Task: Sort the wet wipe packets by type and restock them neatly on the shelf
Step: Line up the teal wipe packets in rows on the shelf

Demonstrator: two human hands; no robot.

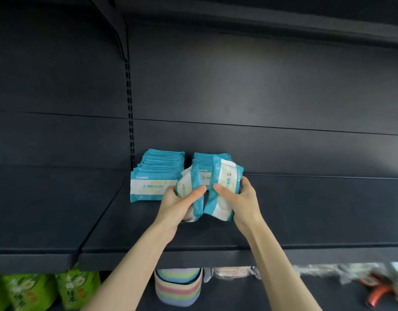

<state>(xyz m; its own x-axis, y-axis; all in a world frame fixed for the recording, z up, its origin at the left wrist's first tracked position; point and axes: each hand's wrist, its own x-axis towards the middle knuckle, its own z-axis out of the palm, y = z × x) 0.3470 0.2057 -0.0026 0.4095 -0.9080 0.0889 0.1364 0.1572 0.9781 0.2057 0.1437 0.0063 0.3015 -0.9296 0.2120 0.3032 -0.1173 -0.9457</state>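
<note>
Two bare arms reach up to a dark shelf point(305, 209). The left hand point(178, 205) grips a small bunch of teal-and-white wet wipe packets point(185, 184), thumb laid across the front and fingers curled behind. The right hand point(240, 198) grips another packet point(225, 176) just beside it, thumb pressed on its front and fingers wrapped round its right edge. Behind them, two upright rows of matching packets stand on the shelf: a left row point(153, 180) and a right row point(207, 159). On the level below sit green bags point(32, 290) and stacked striped bowls point(178, 286).
</note>
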